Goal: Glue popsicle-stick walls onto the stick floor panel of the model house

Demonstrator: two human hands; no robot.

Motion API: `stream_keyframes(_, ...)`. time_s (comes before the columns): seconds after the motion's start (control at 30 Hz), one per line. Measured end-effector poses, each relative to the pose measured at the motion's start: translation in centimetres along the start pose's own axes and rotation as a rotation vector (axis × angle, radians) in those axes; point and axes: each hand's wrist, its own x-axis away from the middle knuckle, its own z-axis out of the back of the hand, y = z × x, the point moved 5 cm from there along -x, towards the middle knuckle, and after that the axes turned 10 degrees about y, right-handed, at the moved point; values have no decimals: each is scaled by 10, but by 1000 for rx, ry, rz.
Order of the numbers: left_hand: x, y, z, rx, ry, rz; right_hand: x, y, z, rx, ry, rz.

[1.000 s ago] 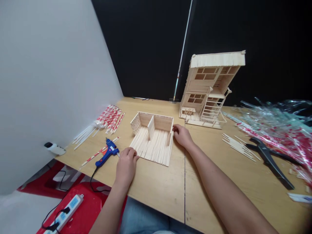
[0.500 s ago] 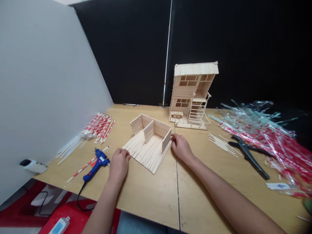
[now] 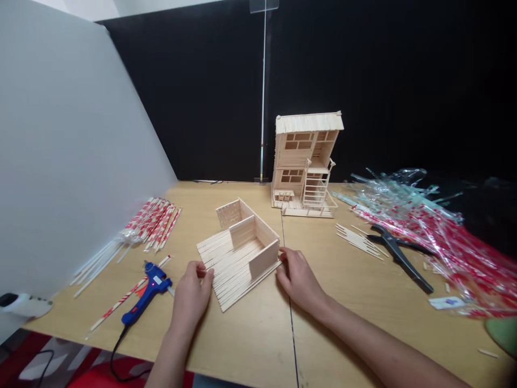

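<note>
A partly walled house model (image 3: 236,267) made of pale wooden sticks lies on the table between my hands. Its floor is a row of planks with an uneven left end, and low walls stand along its back and right. My left hand (image 3: 191,293) is closed at the floor's left front edge, thumb and fingers pinching it. My right hand (image 3: 301,280) grips the back right corner, with fingertips partly hidden behind the wall. A blue glue gun (image 3: 146,293) rests left of my left hand, its cord hanging off the table edge.
Behind stands a finished-looking two-storey stick house (image 3: 305,164). Wrapped stick bundles (image 3: 151,223) lie at left. On the right are loose sticks (image 3: 359,241), black-handled cutters (image 3: 402,258) and a heap of clear and red wrappers (image 3: 428,237). A white device (image 3: 28,306) sits at the left edge.
The house model has turned clockwise as seen from above, its right side swinging toward me and its front corner to the left. Both hands have stayed at its edges. The view has shifted slightly.
</note>
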Motion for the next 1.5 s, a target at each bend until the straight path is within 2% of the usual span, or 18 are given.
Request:
stream_keyframes(0.23, -19, 14, -12, -64, -36, -82, 31, -13, 15, -66, -27, -33)
stream_keyframes(0.47, -24, 16, -22, -17, -35, -138, 31, -14, 15, -97, -44, -34)
stream_keyframes(0.57, -9, 16, -19, 39, -23, -146, 30, -15, 14, -68, -89, -22)
stream_keyframes(0.73, 38, 22, -5, 94, 75, -206, 34, -18, 14, 3, -142, 21)
stream_keyframes(0.87, 75, 31, 5, 125, 104, -260, 35, -17, 14, 16, -131, 42)
stream_keyframes(1.0, 102, 36, 7, 155, 76, -284, 31, -13, 17, 0, -86, 39)
stream_keyframes(1.23, 116, 40, 9, 162, 132, -325, 19, -1, 31, 8, -14, 6)
stream_keyframes(1.37, 116, 40, 12, 168, 174, -271, 19, 6, 34, 36, -38, -18)
stream_keyframes(1.5, 118, 43, 12, 133, 158, -250, 21, 7, 32, 52, -82, -8)
